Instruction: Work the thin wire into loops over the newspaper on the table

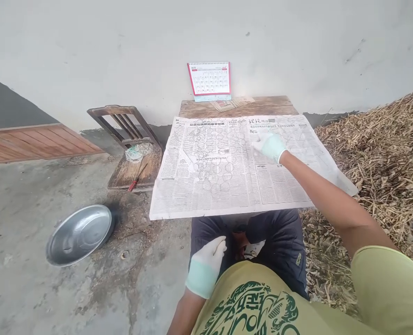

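My right hand (269, 146), in a white glove with a pale green cuff, reaches over the right part of a spread newspaper (227, 202). Its fingers point left and are drawn together at the paper; whatever they may hold is too small to make out. Many thin, clear round rings or discs (216, 186) lie across the print, mostly left of this hand. Among them is a slim white stick with a rounded end (193, 166). My left hand (209, 261), gloved alike, is closed over my left thigh, below the newspaper's near edge, with nothing visible in it.
Beneath the newspaper stands a wooden table (272, 106), with a desk calendar (211, 80) at its back by the wall. A wooden chair (122, 174) at left bears a crumpled clear bag (138, 152) and a red-handled tool (132, 185). A metal basin (80, 235) sits on the floor; dry plant stalks (384, 153) are heaped at right.
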The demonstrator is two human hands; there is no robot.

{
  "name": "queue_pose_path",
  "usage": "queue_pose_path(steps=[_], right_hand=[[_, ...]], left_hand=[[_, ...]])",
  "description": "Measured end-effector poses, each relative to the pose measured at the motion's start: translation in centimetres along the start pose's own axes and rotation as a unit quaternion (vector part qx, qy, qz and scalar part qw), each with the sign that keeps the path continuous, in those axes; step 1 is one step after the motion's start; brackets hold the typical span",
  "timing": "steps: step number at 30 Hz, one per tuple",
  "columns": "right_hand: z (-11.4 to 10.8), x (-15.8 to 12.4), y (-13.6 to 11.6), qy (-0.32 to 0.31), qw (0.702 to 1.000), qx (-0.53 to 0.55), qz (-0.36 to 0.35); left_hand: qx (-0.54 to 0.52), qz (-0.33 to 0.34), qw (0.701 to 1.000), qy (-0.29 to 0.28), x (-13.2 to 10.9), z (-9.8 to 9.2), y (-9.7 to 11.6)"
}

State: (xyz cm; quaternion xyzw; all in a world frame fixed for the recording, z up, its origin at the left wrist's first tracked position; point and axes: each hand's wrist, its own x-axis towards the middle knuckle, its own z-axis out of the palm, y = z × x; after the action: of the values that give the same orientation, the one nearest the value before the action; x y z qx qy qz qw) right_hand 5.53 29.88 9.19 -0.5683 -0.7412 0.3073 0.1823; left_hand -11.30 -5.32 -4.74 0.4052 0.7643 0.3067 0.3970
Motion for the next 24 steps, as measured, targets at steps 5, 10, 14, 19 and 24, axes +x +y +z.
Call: queue_pose_path(steps=[5,10,14,19,24], right_hand=[[0.5,-7.1,0.5,-0.077,0.995,0.008,-0.060],[2.2,-12.6,0.5,-0.091,0.990,0.002,-0.106],[3.9,-15.6,0.2,-0.080,0.993,0.040,-0.080],[5.8,-18.2,-0.1,-0.066,0.990,0.119,-0.039],[7.4,-19.2,0.4,-0.101,0.974,0.202,-0.008]], left_hand=[[-0.063,0.031,0.997,0.016,0.5,-2.0,4.3],[-0.112,0.079,0.990,0.027,1.8,-3.3,9.2],[-0.232,0.093,0.967,-0.039,2.9,-2.1,10.9],[-0.357,0.096,0.926,-0.075,3.8,-0.1,10.1],[-0.416,0.098,0.896,-0.123,3.5,-0.1,9.5]])
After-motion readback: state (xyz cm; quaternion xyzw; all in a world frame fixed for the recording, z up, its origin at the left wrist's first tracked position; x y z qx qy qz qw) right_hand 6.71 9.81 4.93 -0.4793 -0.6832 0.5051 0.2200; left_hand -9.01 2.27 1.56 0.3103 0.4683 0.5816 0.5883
